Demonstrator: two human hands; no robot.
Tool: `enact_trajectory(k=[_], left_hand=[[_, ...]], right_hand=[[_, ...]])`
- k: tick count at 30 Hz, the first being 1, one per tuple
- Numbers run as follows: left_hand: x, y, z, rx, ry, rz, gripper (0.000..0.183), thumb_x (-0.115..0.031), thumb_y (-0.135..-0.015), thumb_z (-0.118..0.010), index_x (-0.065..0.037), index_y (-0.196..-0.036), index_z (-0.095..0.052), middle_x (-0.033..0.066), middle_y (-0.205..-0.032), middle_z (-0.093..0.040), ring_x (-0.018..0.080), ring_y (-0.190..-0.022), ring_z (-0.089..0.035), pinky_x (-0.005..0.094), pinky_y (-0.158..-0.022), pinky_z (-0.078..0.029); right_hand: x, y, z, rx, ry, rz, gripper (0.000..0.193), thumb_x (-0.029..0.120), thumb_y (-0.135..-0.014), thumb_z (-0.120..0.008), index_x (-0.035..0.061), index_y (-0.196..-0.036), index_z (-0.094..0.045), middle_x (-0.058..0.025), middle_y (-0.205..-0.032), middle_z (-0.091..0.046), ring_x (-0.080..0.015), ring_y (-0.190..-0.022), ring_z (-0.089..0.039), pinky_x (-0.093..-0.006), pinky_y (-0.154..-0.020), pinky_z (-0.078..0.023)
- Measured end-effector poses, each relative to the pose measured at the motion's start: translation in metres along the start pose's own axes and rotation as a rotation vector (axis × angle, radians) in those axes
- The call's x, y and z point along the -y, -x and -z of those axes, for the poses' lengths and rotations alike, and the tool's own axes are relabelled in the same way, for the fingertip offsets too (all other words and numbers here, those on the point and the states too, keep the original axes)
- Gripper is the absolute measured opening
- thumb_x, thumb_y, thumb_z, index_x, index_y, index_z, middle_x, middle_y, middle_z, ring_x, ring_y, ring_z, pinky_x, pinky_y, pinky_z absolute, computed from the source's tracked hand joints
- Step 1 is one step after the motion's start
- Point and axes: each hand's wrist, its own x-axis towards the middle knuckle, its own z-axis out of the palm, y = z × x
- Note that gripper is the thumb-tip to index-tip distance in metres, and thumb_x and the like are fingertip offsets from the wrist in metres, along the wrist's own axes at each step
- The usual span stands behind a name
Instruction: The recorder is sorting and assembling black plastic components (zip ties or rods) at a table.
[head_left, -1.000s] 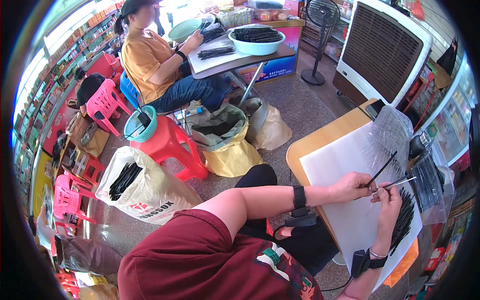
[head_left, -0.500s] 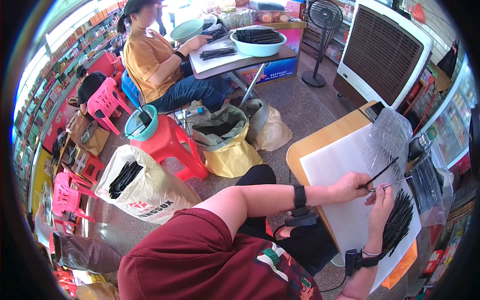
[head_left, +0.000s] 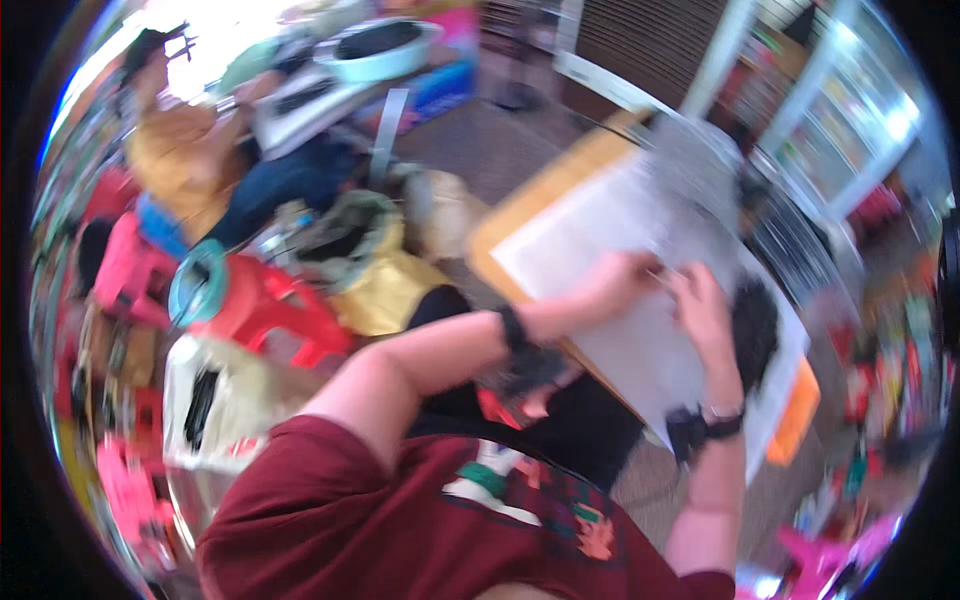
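Note:
Over the white sheet (head_left: pixel 560 240) on the wooden table, my two hands almost meet. My left hand (head_left: pixel 622 282) is closed, its fingers smeared by motion. Opposite it, my right hand (head_left: pixel 702 305) pinches with bent fingers. A small pale bit shows between the fingertips, too blurred to name; no dark strip can be made out in either hand. A pile of thin dark strips (head_left: pixel 756 325) lies just right of my right hand. Beyond the hands, clear plastic film (head_left: pixel 692 175) covers the far part of the sheet.
Clear bags (head_left: pixel 800 240) lie at the table's far right, and something orange (head_left: pixel 795 412) hangs at its near right edge. To the left stand a red stool (head_left: pixel 275 305), a yellow sack (head_left: pixel 390 295) and a white sack (head_left: pixel 235 400). Another person (head_left: pixel 180 155) sits at the far left.
The whole view has swung and blurred, so the scene sits further left. The dark strip and thin pale rod seen at my hands before no longer show clearly. My hands remain close together.

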Motion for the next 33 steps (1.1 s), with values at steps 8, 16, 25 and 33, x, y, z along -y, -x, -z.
enact_trajectory(k=[8, 16, 25, 33], left_hand=[[-0.038, -0.005, -0.030, 0.192, 0.218, 0.118, 0.022, -0.016, -0.085, -0.065, 0.002, -0.095, -0.056, 0.0010, -0.066, -0.055, 0.0098, -0.055, -0.057, 0.0226, -0.043, -0.041], [-0.061, -0.045, -0.112, 0.352, 0.019, 0.052, 0.026, -0.018, -0.081, -0.069, 0.005, -0.085, -0.056, 0.0087, -0.062, -0.058, 0.0138, -0.050, -0.058, 0.0283, -0.045, -0.045], [-0.051, -0.095, -0.141, 0.306, -0.708, -0.091, 0.053, -0.044, -0.075, -0.068, 0.008, -0.079, -0.064, 0.0235, -0.074, -0.064, 0.0379, -0.078, -0.064, 0.0454, -0.072, -0.050], [-0.068, -0.093, -0.175, 0.141, -0.711, 0.046, 0.057, -0.051, -0.073, -0.067, 0.006, -0.080, -0.067, 0.0225, -0.081, -0.066, 0.0353, -0.079, -0.066, 0.0434, -0.072, -0.051]], right_hand=[[-0.027, 0.028, 0.113, -0.195, -0.045, -0.081, 0.021, 0.022, -0.085, -0.058, 0.0015, -0.091, -0.062, -0.0054, -0.069, -0.060, -0.0129, -0.055, -0.058, -0.0276, -0.050, -0.048], [-0.172, 0.049, 0.166, -0.384, -0.082, -0.437, 0.027, 0.022, -0.086, -0.058, -0.0050, -0.086, -0.060, -0.0074, -0.072, -0.060, -0.0144, -0.058, -0.060, -0.0286, -0.051, -0.051], [-0.177, 0.021, 0.158, -0.219, 0.217, -0.443, 0.039, 0.029, -0.090, -0.054, -0.0076, -0.079, -0.059, -0.0096, -0.061, -0.057, -0.0195, -0.051, -0.060, -0.0309, -0.050, -0.049], [-0.145, 0.000, 0.135, -0.191, -0.090, -0.378, 0.053, 0.037, -0.090, -0.051, -0.0138, -0.076, -0.059, -0.0210, -0.062, -0.061, -0.0304, -0.055, -0.064, -0.0390, -0.054, -0.052]])
